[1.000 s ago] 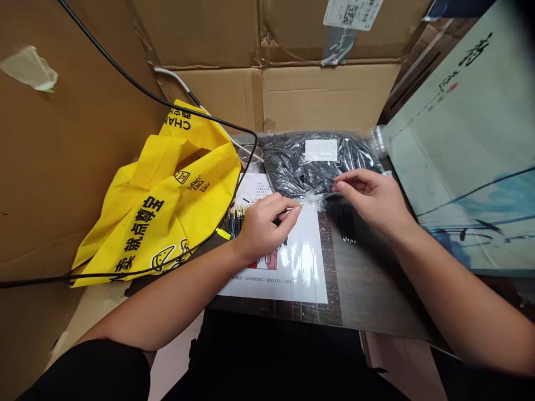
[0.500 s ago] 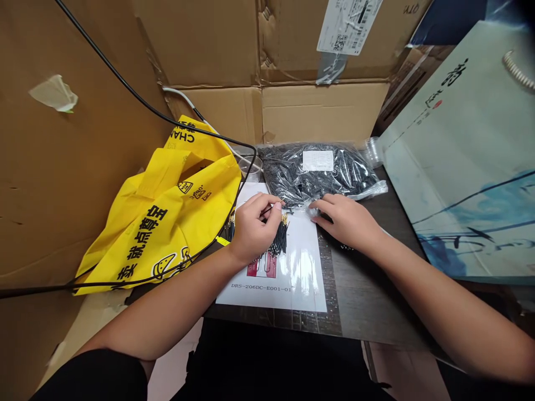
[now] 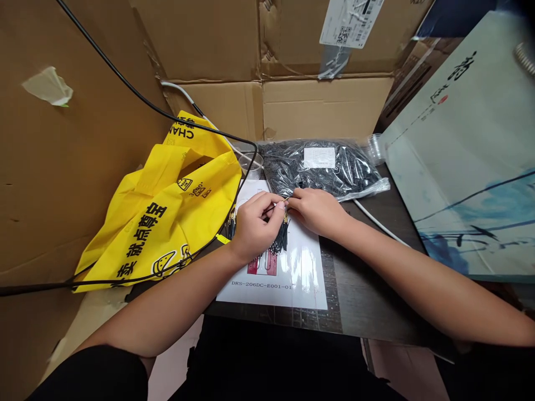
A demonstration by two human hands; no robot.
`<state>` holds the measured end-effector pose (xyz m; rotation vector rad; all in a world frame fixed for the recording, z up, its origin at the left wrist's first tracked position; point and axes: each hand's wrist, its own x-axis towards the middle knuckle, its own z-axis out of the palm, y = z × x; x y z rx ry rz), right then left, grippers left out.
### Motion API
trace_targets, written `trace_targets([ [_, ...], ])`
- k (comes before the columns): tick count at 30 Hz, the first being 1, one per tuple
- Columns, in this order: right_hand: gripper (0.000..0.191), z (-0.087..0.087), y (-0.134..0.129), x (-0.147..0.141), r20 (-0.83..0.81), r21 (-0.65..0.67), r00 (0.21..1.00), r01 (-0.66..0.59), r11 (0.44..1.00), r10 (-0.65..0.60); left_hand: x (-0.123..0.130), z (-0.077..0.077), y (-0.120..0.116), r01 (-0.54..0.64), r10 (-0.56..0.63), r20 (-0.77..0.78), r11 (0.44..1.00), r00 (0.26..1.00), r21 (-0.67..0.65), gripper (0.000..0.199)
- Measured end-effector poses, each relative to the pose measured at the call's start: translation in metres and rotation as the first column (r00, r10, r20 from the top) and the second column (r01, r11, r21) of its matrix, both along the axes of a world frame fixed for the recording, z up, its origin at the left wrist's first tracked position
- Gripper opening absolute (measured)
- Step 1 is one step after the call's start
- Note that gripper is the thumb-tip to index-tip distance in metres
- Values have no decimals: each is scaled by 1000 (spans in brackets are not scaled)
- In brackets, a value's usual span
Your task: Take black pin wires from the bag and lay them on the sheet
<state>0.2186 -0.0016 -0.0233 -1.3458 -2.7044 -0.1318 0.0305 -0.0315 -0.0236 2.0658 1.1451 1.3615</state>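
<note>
My left hand (image 3: 257, 227) pinches a thin black wire (image 3: 271, 209) with a gold-coloured tip between thumb and fingers. Against that tip come the closed fingertips of my right hand (image 3: 315, 210); whatever they grip is too small to make out. Beneath the hands, a bundle of short black wires (image 3: 281, 238) with gold ends lies on a printed sheet (image 3: 271, 298). More of these wires (image 3: 231, 220) show left of my left hand. Just behind my fingers rests a clear plastic bag (image 3: 355, 175) full of small black pieces, with a white label on it.
A yellow bag (image 3: 163, 206) lies at the left, with a black cable (image 3: 137, 94) running over it. A clear cup (image 3: 251, 165) stands behind the sheet. Cardboard (image 3: 217, 39) walls the back and left. On the right stands a pale paper bag (image 3: 472, 150).
My right hand has moved left from the edge of the plastic bag to the wire's tip, its fingers now closed. My left hand has stayed in place with the wire.
</note>
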Motion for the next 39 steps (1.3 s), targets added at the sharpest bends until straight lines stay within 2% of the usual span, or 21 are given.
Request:
trace_targets([
  [5, 18, 5, 3, 0, -96, -143, 994, 45, 989, -59, 2, 0, -1, 22, -22, -2, 1000, 1000, 4, 13],
  [12, 16, 8, 4, -6, -52, -195, 996, 58, 979, -70, 3, -2, -2, 39, -39, -11, 999, 999, 32, 13],
  [16, 19, 8, 3, -6, -39, -135, 997, 65, 989, -71, 3, -2, -2, 43, -43, -7, 999, 999, 31, 14],
  [27, 23, 2, -7, 2, -13, 54, 1000, -14, 998, 15, 3, -3, -3, 40, -39, -32, 999, 999, 32, 14],
  [31, 22, 4, -2, 12, -64, 136, 997, 51, 989, -43, 4, -3, -2, 42, -41, -26, 998, 999, 35, 13],
  [34, 23, 6, 7, 30, -17, 122, 990, 144, 982, -143, 4, -3, -2, 39, -38, -17, 998, 999, 42, 13],
  [39, 20, 5, 20, 50, 140, 80, 981, 127, 989, -137, 4, -4, -1, 37, -36, -8, 998, 999, 46, 12],
])
